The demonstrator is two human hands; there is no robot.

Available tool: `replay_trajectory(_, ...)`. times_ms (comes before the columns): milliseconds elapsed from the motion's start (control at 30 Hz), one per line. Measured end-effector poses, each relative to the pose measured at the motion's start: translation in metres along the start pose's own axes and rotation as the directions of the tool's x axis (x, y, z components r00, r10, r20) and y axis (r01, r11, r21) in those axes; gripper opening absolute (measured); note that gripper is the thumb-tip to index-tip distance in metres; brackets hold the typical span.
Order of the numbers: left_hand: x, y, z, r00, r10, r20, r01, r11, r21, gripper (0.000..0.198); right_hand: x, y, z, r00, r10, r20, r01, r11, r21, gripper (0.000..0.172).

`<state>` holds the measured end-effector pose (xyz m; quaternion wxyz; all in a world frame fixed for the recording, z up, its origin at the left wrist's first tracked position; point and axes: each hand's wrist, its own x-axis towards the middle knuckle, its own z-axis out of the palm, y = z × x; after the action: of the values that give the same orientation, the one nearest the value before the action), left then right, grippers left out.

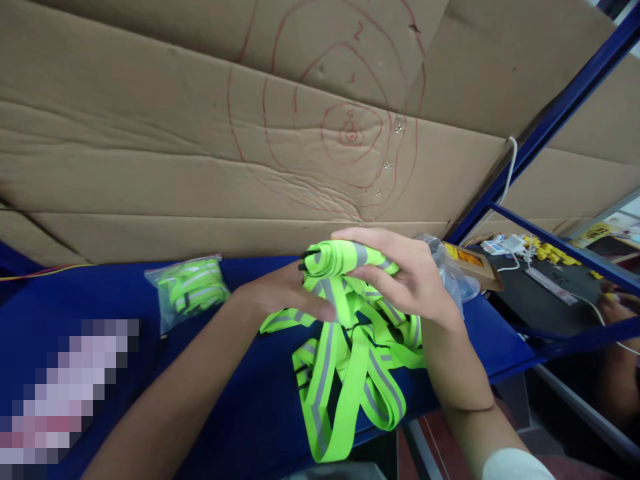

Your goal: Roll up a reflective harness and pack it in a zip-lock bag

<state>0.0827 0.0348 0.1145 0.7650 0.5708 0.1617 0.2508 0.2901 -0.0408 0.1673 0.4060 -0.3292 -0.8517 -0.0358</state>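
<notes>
My right hand grips a rolled-up bundle of neon green reflective strap with grey stripes, thumb in front and fingers over the top. A black piece pokes out at the roll's left end. Just below, my left hand has its thumb across the green strap under the roll; its other fingers are hidden behind the bundle. Loose loops of the same strap hang down and lie tangled on the blue table, some past its front edge, with dark buckles or sliders among them.
A clear bag of folded green straps lies left on the blue table. Cardboard with red rings stands behind. To the right are a plastic bag, a cardboard box, a blue frame and another person's hand.
</notes>
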Motion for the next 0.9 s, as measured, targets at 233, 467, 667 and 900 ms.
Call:
replay_trajectory(233, 0.03, -0.034, 0.034, 0.955, 0.086, -0.284, -0.151, 0.965, -0.215, 0.045, 0.0, 0.017, 0.011, 0.994, -0.045, -0.103, 0.034, 0.994, -0.102, 0.035)
replay_trajectory(467, 0.031, -0.035, 0.037, 0.983, -0.105, -0.152, 0.013, 0.86, -0.511, 0.027, 0.002, 0.029, 0.035, 0.971, -0.169, -0.167, 0.128, 0.964, -0.235, 0.047)
replay_trajectory(667, 0.032, -0.035, 0.026, 0.975, -0.103, -0.196, 0.011, 0.906, -0.424, 0.018, -0.001, 0.043, 0.047, 0.966, -0.206, -0.158, 0.165, 0.957, -0.24, 0.053)
replay_trajectory(900, 0.03, -0.022, 0.012, 0.978, -0.057, -0.2, -0.016, 0.939, -0.343, 0.017, -0.003, 0.061, 0.058, 0.955, -0.269, -0.127, 0.227, 0.935, -0.271, 0.05)
